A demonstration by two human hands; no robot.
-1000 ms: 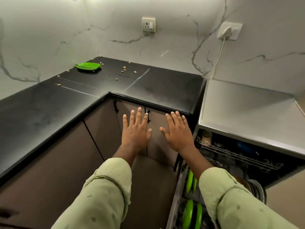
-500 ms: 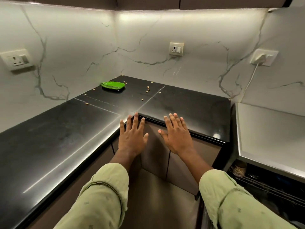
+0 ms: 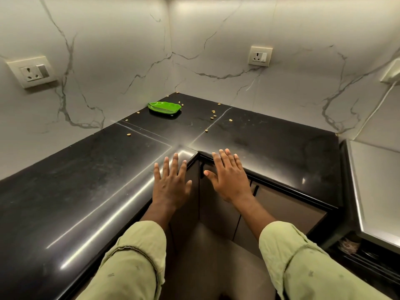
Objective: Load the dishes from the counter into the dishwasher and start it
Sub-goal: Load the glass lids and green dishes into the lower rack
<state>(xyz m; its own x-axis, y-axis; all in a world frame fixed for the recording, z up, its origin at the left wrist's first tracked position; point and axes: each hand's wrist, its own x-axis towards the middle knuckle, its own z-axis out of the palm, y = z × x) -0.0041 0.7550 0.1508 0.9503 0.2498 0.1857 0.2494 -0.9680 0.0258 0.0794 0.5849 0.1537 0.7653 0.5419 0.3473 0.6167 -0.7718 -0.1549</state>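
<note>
A green leaf-shaped dish (image 3: 164, 107) lies on the black L-shaped counter (image 3: 86, 180), deep in the corner by the marble wall. My left hand (image 3: 171, 185) and my right hand (image 3: 229, 178) are both stretched forward with fingers straight and spread, holding nothing, over the counter's inner corner edge and well short of the dish. The dishwasher (image 3: 372, 252) is at the right edge; only its grey top and a dark strip of its open inside show.
Several small yellowish crumbs (image 3: 213, 114) are scattered on the counter around the dish. Brown cabinet doors (image 3: 218, 208) sit under the counter. Wall sockets (image 3: 32, 71) (image 3: 259, 56) are on the marble backsplash, and a white cable (image 3: 376, 109) hangs at far right.
My view has swung up and left from the open dishwasher to the counter corner. Both empty hands have moved forward and up to the counter edge, nearer the green dish.
</note>
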